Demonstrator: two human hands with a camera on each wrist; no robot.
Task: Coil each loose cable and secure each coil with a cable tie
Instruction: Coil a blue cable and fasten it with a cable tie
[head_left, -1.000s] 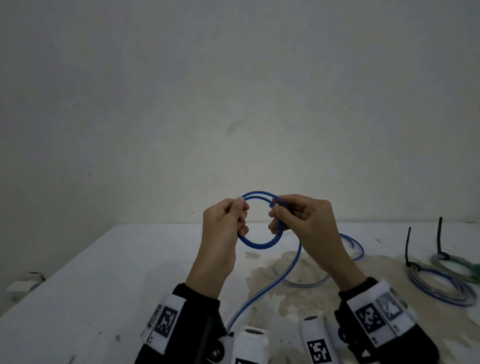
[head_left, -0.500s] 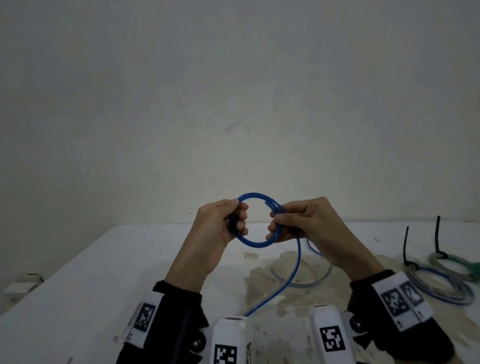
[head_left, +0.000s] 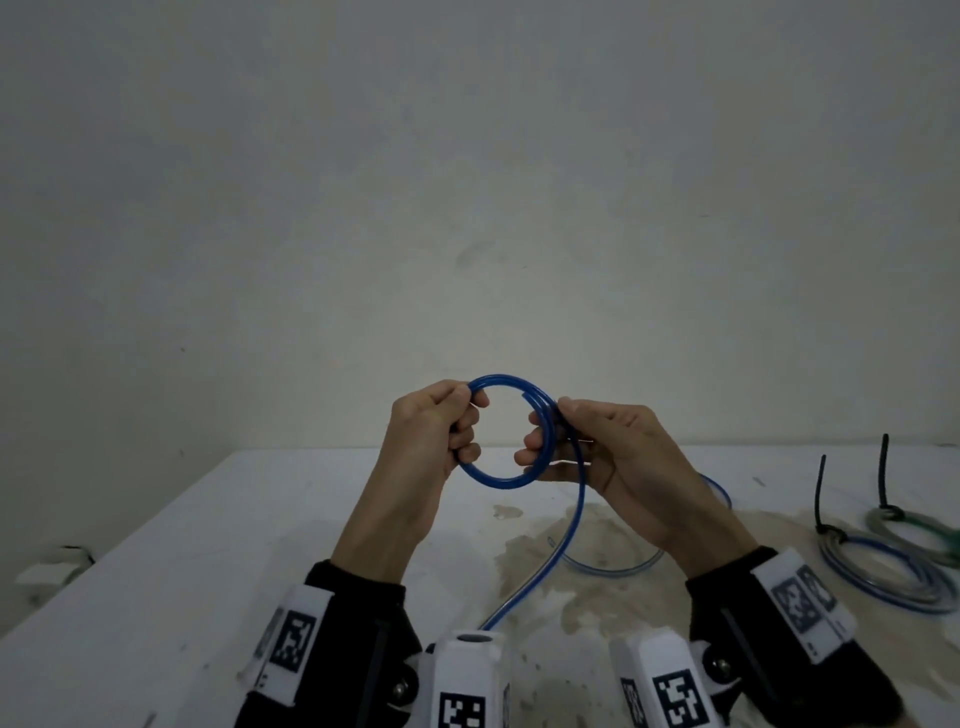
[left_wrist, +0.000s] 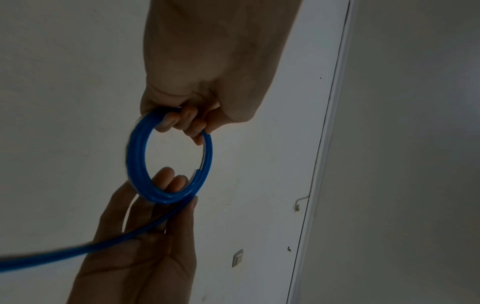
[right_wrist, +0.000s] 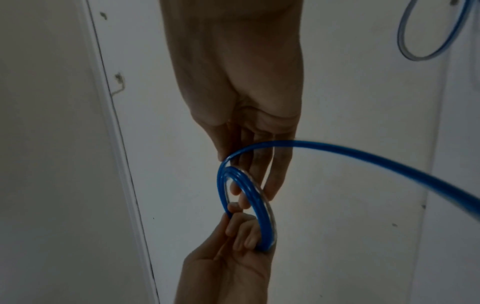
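Note:
A blue cable (head_left: 493, 480) is wound into a small ring held up over the white table (head_left: 208, 545). My left hand (head_left: 460, 426) grips the ring's left side with curled fingers, also seen in the left wrist view (left_wrist: 187, 121). My right hand (head_left: 550, 436) pinches the right side, thumb on top and fingers reaching through the ring (left_wrist: 135, 148). In the right wrist view the right hand (right_wrist: 254, 181) lies fairly straight against the coil (right_wrist: 269, 222). The cable's loose tail (head_left: 571, 535) drops from the right hand to the table and curls there.
Two coiled cables lie at the table's right: a grey-blue coil (head_left: 883, 577) and a green-grey coil (head_left: 914, 525), each with a black cable tie (head_left: 821, 493) sticking up. A brown stain (head_left: 597, 597) covers the table's middle. A bare wall stands behind.
The ring has grown rounder with another turn laid on. My left hand went from a fingertip pinch to a curled grip, and the tail on the table was drawn in shorter.

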